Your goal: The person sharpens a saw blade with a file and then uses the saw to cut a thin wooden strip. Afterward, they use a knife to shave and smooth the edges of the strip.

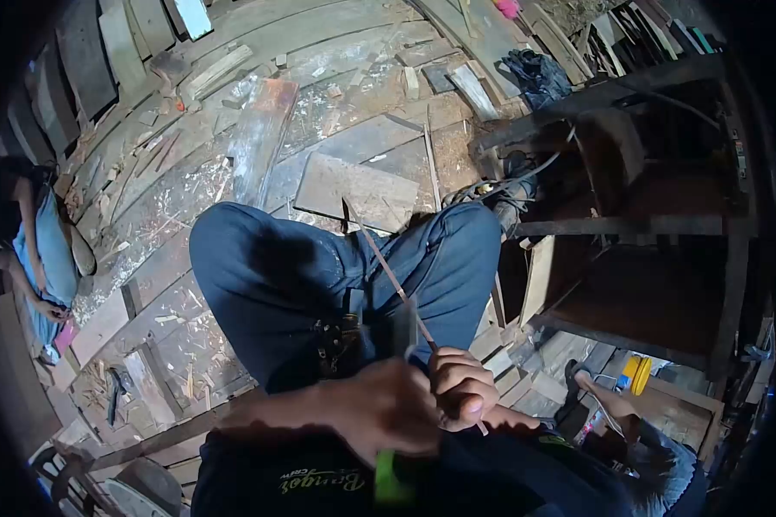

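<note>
My right hand (464, 388) is closed round a thin reddish-brown stick (391, 272), which slants up and left between my knees. Its short lower end pokes out below my fist. Close beside it, my left hand (392, 409) is in a fist, blurred by motion. From that fist a smeared grey blade (405, 326) stands up against the stick, and a green end (393, 478) sticks out below, so it looks like a knife with a green handle. The fingers of my left hand are partly smeared. My crossed legs in dark blue trousers (259, 284) lie beyond both hands.
Wood shavings and offcuts cover the plank floor, with a loose board (358, 188) before my knees. A dark wooden frame (629, 226) stands at right. Another person (47, 250) sits at far left; a person's jeans leg (664, 465) shows lower right, near a yellow spool-like object (636, 375).
</note>
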The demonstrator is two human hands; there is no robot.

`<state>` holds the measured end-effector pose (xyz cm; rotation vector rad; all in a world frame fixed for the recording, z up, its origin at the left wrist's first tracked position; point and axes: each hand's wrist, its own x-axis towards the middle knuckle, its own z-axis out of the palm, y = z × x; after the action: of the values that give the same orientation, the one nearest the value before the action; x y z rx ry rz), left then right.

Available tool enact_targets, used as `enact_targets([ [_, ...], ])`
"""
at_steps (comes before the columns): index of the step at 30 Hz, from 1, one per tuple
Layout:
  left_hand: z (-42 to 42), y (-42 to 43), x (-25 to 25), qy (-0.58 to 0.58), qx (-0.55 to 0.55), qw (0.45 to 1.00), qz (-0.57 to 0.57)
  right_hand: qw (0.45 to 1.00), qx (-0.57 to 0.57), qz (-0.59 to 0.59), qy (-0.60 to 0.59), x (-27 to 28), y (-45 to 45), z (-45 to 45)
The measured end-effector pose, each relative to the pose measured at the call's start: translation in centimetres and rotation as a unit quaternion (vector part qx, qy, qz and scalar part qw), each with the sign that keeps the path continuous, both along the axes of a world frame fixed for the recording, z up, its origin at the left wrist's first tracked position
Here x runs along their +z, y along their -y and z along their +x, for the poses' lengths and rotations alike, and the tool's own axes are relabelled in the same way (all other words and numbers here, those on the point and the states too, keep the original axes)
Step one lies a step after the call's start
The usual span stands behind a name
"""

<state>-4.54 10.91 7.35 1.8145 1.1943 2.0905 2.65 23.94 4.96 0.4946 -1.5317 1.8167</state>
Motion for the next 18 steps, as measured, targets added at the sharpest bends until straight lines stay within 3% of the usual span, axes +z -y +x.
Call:
enact_targets([
  [3, -0.6, -0.2, -0.8, -0.007, 0.037, 0.999, -0.021, 1.0, -0.005, 0.015, -0.016, -0.3, 0.1, -0.4],
  [5, -0.2, 0.6, 0.5, -0.041, -0.019, 0.998, -0.045, 0.999, 0.029, 0.028, 0.0, 0.0, -0.4, -0.3],
  [9, -0.3, 0.4, 0.6, -0.008, -0.004, 0.999, -0.042, 1.0, 0.022, 0.017, -0.013, -0.4, -0.9, -0.3],
  [13, 0.4, 0.4, 0.8, -0.054, -0.022, 0.996, -0.062, 0.986, 0.131, 0.106, 0.007, 0.5, -2.0, -0.8],
  [17, -1.5, 0.3, -0.2, 0.057, -0.016, 0.998, -0.035, 0.975, 0.191, 0.113, -0.018, -0.1, -3.2, -0.6],
  [18, -1.3, 0.4, 0.4, 0.038, -0.01, 0.999, -0.027, 0.972, 0.194, 0.126, -0.037, -0.2, -2.8, -0.8],
])
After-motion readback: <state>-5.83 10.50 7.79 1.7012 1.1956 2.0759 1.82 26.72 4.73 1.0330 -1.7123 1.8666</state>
